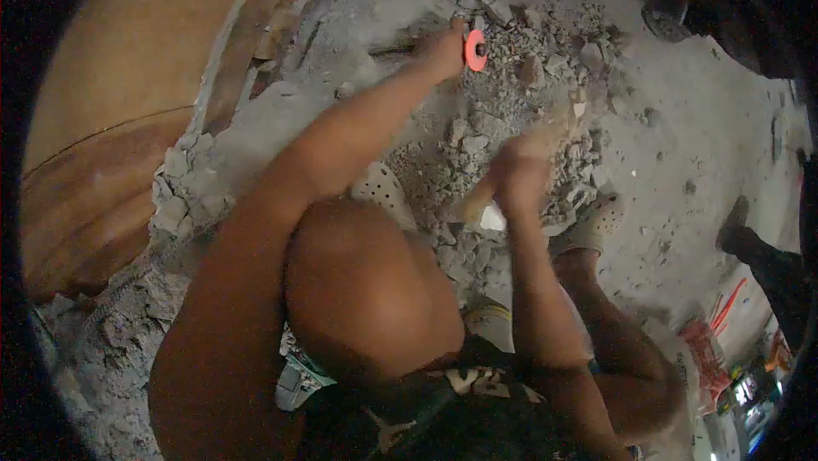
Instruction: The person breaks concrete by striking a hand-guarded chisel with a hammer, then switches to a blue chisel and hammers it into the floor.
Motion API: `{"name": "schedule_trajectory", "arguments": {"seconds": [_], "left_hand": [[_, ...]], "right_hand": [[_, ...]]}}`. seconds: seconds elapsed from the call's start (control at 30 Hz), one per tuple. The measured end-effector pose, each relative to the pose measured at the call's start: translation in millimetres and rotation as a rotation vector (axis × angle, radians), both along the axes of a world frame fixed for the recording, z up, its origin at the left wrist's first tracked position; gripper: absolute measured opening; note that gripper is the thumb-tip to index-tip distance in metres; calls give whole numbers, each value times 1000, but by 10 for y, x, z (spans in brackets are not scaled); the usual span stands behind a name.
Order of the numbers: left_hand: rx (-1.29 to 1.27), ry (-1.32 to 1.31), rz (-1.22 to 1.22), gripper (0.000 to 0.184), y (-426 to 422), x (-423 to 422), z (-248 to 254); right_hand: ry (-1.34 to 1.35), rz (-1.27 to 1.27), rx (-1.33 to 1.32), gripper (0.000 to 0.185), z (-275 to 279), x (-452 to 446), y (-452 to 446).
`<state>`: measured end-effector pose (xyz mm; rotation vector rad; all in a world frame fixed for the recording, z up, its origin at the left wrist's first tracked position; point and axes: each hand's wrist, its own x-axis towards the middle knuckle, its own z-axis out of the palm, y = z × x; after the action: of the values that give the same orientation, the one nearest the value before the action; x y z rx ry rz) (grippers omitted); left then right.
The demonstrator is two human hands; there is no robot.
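Note:
My left hand (443,52) is closed around a tool whose round pink guard (476,50) faces the rubble (511,77); a dark tip shows at the guard's centre. Lower and to the right, my right hand (520,180) is wrapped around a light wooden handle (477,201). The far end of that handle is smeared by motion above the broken pieces. Grey chunks and dust lie beneath and between both hands.
My perforated clogs (382,193) stand at the rubble's edge. A curved brown panel (119,77) is at the left. People's legs and feet (758,248) show at the right, near a red bag (705,354). Loose debris (128,359) lies lower left.

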<state>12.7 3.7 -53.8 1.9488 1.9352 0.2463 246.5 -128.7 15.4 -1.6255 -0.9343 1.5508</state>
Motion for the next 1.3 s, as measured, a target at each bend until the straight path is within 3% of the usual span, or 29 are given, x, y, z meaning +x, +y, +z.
{"name": "schedule_trajectory", "arguments": {"seconds": [0.03, 0.1, 0.17, 0.23, 0.27, 0.3, 0.4, 0.43, 0.47, 0.5, 0.57, 0.63, 0.7, 0.73, 0.8, 0.9, 0.93, 0.97, 1.0, 1.07, 1.1, 1.17, 1.23, 1.3], "left_hand": [[-19, -3, 16, 47, -37, 13, -16], [-4, 7, 46, 49, 144, -95, 18], [-6, 36, 29, 52, 28, -40, -61], [-14, 81, 5, 52, -48, 6, 79], [-15, 78, 1, 50, -29, 0, 93], [-12, 77, -1, 48, 19, -9, 110], [-47, 102, 11, 47, 1, -32, 104], [-50, 99, 3, 47, -13, -22, 101], [-62, 98, -2, 47, -11, -19, 94], [-72, 98, -6, 47, -2, -23, 106], [-61, 94, -18, 47, -2, -29, 99], [-46, 89, -31, 47, 25, -26, 135], [-195, 9, 72, 52, 22, 42, 272], [-175, 13, 56, 52, 97, 31, 231], [-67, 99, 60, 58, 5, -14, 92], [-197, 51, 29, 58, 18, -8, 236], [-198, 61, 43, 58, 2, -30, 267], [-180, 76, 52, 56, 15, -26, 294], [-165, 90, 55, 55, 22, -2, 314], [-161, 77, 31, 52, -22, -30, 258], [-171, 79, 36, 52, -60, -58, 224], [-85, 66, -55, 50, -98, -84, 190], [-62, 67, -60, 51, -118, -93, 133], [-38, 68, -66, 51, -106, -114, 111]], "right_hand": [[212, 122, -276, 16, -108, -208, -131], [304, 6, -385, 15, 283, -133, 4], [27, 15, -237, 13, 453, 132, -11], [-24, -37, -20, 12, 529, 513, 151], [-177, -156, -52, 12, 539, 762, 295], [-367, -51, 268, 17, 597, 1138, 485], [-22, -366, 671, 19, 1137, 1895, 807], [378, -472, 684, 17, 1330, 2082, 867], [368, -479, 684, 17, 1390, 2088, 880], [602, -413, 764, 16, 1427, 2032, 910], [387, -450, 706, 15, 1120, 1443, 721], [-2, -255, 287, 14, 404, 505, 262], [329, 28, -268, 15, 10, -322, -176], [411, 25, -330, 16, 49, -409, -184], [262, 38, -266, 15, 159, -164, -44], [-111, 22, -142, 11, 547, 423, 154], [-341, -47, -74, 11, 110, 918, 243], [-257, -192, 40, 17, 657, 983, 385], [-262, -174, 336, 23, 717, 1321, 501], [345, -488, 558, 15, 1052, 1942, 737], [-95, -536, 652, 19, 1254, 2111, 799], [265, -563, 801, 17, 1371, 2131, 845], [372, -535, 746, 15, 1139, 1568, 705], [-5, -346, 378, 13, 544, 609, 256]]}}
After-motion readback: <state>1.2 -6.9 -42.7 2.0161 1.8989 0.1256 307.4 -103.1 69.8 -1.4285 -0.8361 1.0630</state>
